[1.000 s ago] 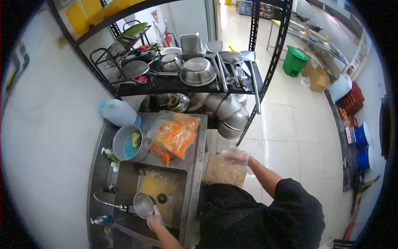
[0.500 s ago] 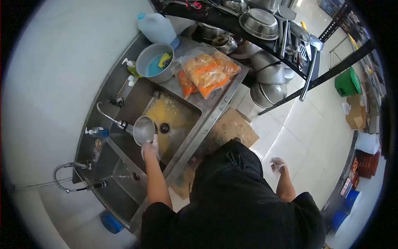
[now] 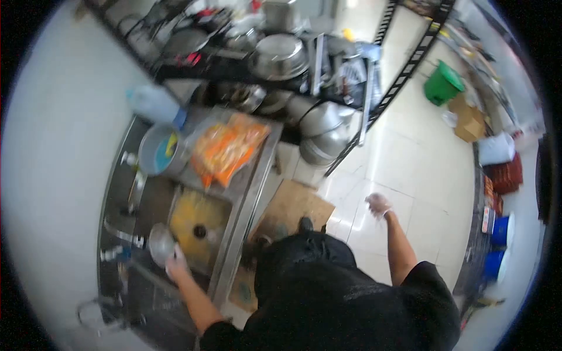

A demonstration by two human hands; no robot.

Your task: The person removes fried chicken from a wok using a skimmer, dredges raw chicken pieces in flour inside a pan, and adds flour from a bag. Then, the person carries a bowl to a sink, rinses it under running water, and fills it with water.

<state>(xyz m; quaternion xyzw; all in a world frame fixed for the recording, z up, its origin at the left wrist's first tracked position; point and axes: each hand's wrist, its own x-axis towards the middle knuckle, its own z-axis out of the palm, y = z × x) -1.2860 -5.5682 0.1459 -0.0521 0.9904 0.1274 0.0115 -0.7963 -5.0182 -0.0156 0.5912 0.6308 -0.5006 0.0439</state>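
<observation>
My left hand (image 3: 175,264), in a thin clear glove, is closed on the near rim of a round metal bowl (image 3: 160,243). The bowl is tilted under the curved faucet (image 3: 122,233), over the left side of a steel sink basin (image 3: 218,257). Yellowish residue (image 3: 190,213) covers part of the basin floor around the dark drain (image 3: 199,231). Away to the right, my right hand (image 3: 379,205), also gloved, hangs above the tiled floor. Its fingers look loosely apart and hold nothing, though motion blurs them.
Behind the basin, bags of orange and pale food (image 3: 228,149) lie beside a grey tub (image 3: 153,167) and a jug (image 3: 153,104). A black rack (image 3: 234,76) carries pans and utensils. Cardboard (image 3: 293,210) covers floor by the sink. A green bin (image 3: 443,85) stands far right.
The view has swung, so the sink sits lower and further left, and more of the rack shows. My left hand still holds the bowl near the faucet. My right hand has lifted and reaches farther forward.
</observation>
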